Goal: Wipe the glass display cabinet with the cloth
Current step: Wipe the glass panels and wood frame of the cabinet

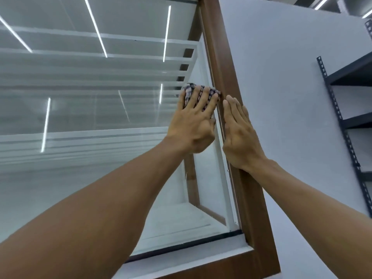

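Head view: looks up along the glass display cabinet (90,109), with ceiling light strips mirrored in its pane.
Cloth: blue-and-white checked cloth (188,92) lies flat on the glass at the pane's right edge, touching the brown wooden frame (223,63).
Left hand (193,121): fingers straight and spread, pressing the cloth.
Right hand (239,133): flat and open on the frame, just beside the left.
Around: white wall panel (281,87); dark metal shelving rack (356,72) far right, well apart.
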`<state>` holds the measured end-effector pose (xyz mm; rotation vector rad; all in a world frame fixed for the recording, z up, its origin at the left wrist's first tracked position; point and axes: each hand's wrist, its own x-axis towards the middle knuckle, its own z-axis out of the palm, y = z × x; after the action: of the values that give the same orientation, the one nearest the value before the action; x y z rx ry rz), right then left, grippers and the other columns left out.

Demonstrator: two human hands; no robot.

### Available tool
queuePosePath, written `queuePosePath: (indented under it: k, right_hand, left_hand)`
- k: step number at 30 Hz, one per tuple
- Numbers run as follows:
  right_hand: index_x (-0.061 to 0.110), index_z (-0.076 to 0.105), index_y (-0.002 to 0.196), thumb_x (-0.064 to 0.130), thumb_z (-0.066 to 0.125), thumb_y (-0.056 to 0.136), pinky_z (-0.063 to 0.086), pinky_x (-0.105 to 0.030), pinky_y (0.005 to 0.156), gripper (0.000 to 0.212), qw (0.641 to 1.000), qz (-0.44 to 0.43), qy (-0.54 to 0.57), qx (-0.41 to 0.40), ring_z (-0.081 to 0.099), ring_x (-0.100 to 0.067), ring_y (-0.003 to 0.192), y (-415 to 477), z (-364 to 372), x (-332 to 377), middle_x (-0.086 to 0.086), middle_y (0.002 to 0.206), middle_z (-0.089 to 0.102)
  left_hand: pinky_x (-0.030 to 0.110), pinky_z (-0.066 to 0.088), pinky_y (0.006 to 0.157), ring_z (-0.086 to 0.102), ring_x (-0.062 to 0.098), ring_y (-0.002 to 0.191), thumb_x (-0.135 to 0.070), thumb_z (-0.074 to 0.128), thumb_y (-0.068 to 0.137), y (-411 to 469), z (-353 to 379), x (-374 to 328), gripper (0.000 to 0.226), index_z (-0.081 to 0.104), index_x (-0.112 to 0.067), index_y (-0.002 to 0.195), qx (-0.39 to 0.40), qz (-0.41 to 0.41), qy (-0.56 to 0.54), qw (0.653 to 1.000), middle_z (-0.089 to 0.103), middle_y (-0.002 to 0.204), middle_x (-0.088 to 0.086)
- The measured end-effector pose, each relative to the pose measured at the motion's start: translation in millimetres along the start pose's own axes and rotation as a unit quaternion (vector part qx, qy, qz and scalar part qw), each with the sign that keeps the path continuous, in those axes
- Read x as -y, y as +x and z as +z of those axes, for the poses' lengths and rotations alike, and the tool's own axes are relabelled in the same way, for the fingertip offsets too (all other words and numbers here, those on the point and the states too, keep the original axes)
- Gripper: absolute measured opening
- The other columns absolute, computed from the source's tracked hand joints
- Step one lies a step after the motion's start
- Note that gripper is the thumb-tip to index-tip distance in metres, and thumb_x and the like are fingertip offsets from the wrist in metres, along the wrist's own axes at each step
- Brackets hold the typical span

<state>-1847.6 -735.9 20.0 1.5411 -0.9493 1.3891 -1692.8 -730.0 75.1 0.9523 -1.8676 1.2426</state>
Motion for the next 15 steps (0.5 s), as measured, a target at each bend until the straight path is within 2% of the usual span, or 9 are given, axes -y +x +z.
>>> queuePosePath:
  k: [4,9,15]
  right_hand:
    - [0.007,0.012,0.161,0.022,0.021,0.106,0.001,-0.033,0.130,0.058,0.999,0.022,0.024,0.005,-0.001,-0.014,0.158,-20,-5,-8,-0.006,0.171,0.006]
    - [0.000,0.011,0.159,0.019,0.020,0.101,0.002,-0.044,0.129,0.062,0.995,0.012,-0.095,0.010,-0.001,-0.026,0.158,-30,-1,13,-0.017,0.169,0.006]
    - [-0.001,0.011,0.158,0.031,0.009,0.097,-0.004,-0.041,0.129,0.069,0.999,0.012,-0.038,0.019,-0.002,-0.025,0.158,-30,23,74,-0.018,0.169,0.007]
  left_hand:
    - [0.050,-0.016,0.126,-0.026,0.024,0.155,-0.044,0.012,0.108,-26,9,-19,0.065,-0.012,-0.018,0.163,0.007,0.022,-0.001,1.000,-0.021,0.170,0.007]
    - [0.048,-0.018,0.126,-0.025,0.021,0.155,-0.044,0.012,0.109,-78,18,-13,0.062,-0.011,-0.022,0.162,0.017,0.093,0.014,0.995,-0.019,0.170,0.003]
    - [0.048,-0.012,0.127,-0.019,0.021,0.157,-0.042,0.013,0.108,-107,16,25,0.062,-0.002,-0.023,0.164,-0.026,0.034,-0.007,0.999,-0.010,0.172,0.004]
